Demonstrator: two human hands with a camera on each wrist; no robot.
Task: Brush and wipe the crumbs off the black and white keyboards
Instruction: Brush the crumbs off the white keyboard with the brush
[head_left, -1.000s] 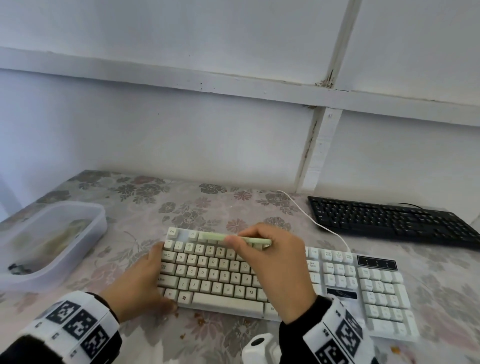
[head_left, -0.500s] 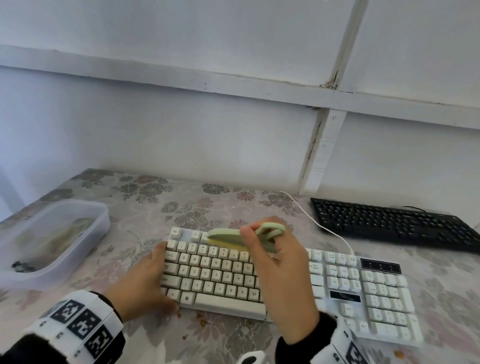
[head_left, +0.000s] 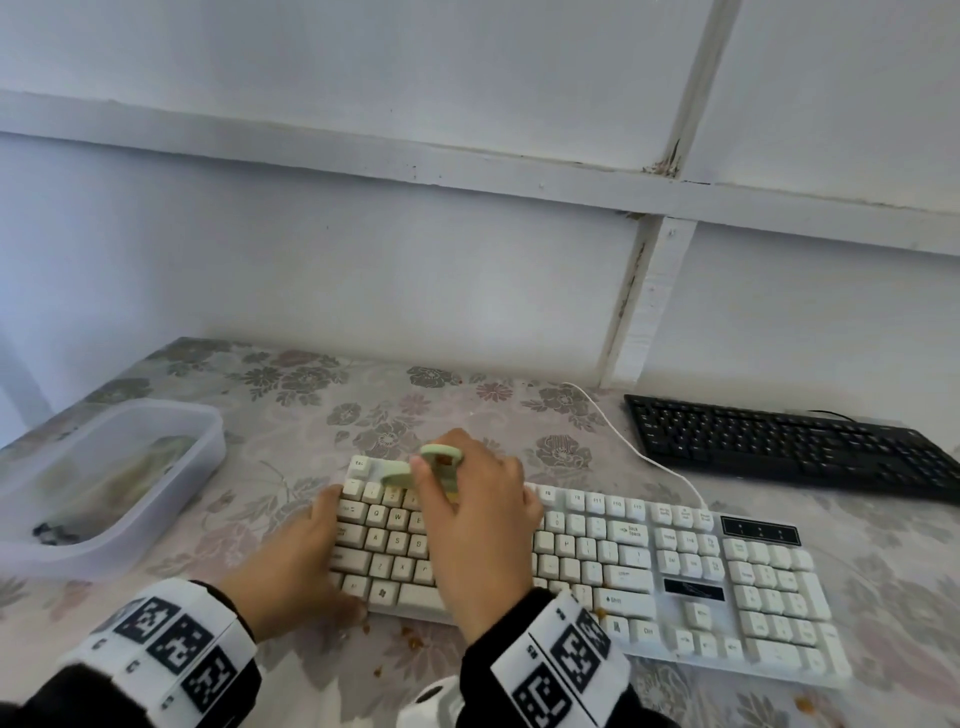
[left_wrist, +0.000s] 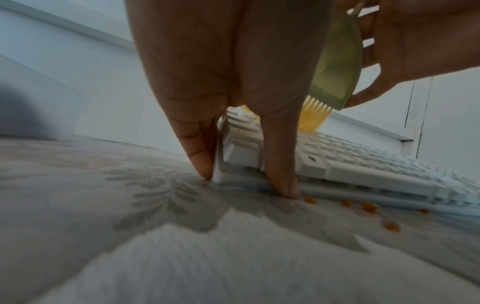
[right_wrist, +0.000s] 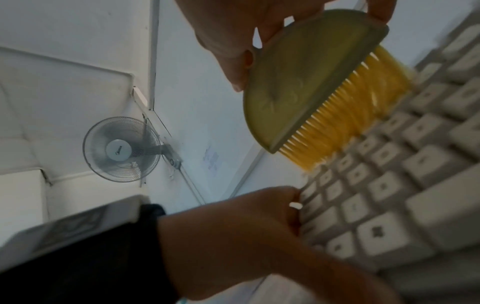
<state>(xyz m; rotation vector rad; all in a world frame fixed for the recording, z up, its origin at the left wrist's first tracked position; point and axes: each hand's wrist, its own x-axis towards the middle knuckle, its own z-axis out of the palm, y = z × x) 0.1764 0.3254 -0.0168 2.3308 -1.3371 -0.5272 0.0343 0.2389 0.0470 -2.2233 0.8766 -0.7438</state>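
Note:
A white keyboard (head_left: 623, 566) lies across the floral table, and a black keyboard (head_left: 779, 441) sits behind it at the right. My right hand (head_left: 447, 462) grips a pale green brush (head_left: 410, 470) with yellow bristles (right_wrist: 350, 115). The bristles touch the top key rows near the keyboard's left end. My left hand (head_left: 337, 561) grips that left end, finger on the side edge and thumb on the front edge (left_wrist: 246, 184). Orange-brown crumbs (left_wrist: 369, 206) lie on the cloth along the front edge (head_left: 410, 636). One crumb sits among the lower keys (head_left: 602, 610).
A translucent plastic tub (head_left: 104, 483) stands at the left of the table. The white keyboard's cable (head_left: 639, 457) runs back toward the wall. More crumbs (head_left: 805, 704) lie at the front right. A wall fan (right_wrist: 120, 149) shows in the right wrist view.
My right hand has carried the brush left and farther back, from the middle keys to the top-left rows, and tipped it more upright. The left hand has stayed put.

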